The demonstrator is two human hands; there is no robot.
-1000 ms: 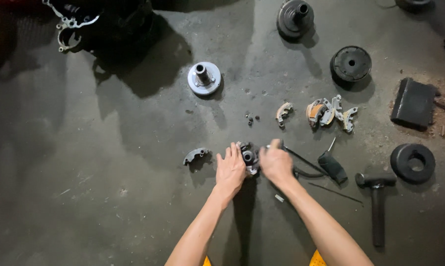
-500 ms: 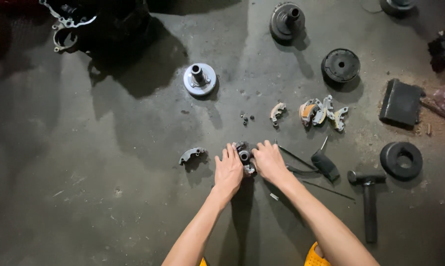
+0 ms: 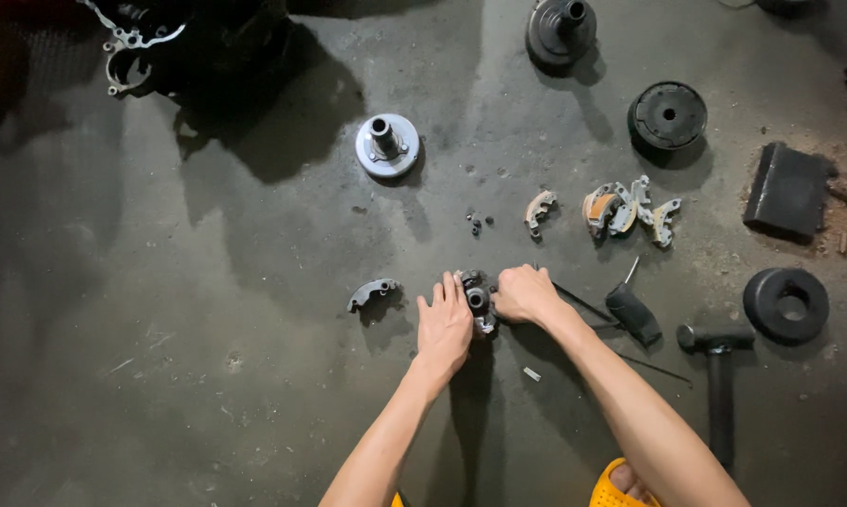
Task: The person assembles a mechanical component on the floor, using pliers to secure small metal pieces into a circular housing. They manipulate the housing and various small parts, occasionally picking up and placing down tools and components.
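A small dark metal clutch part point(image 3: 477, 302) lies on the concrete floor point(image 3: 207, 357) between my two hands. My left hand point(image 3: 445, 328) rests flat against its left side, fingers stretched forward. My right hand point(image 3: 525, 293) is curled over its right side, gripping it. A single curved clutch shoe point(image 3: 373, 292) lies a little to the left of my left hand. Just right of my right hand sits a black-handled tool point(image 3: 630, 313) with thin rods beside it.
More clutch shoes point(image 3: 627, 207) and one apart point(image 3: 539, 207) lie beyond my hands. A silver hub plate point(image 3: 387, 144), black pulley discs point(image 3: 667, 115), a rubber ring point(image 3: 785, 304), a hammer point(image 3: 718, 371), a black block point(image 3: 787, 189) and small bolts point(image 3: 477, 223) surround them.
The view has shifted slightly; both hands stay on the small part, my right hand curling tighter over it.
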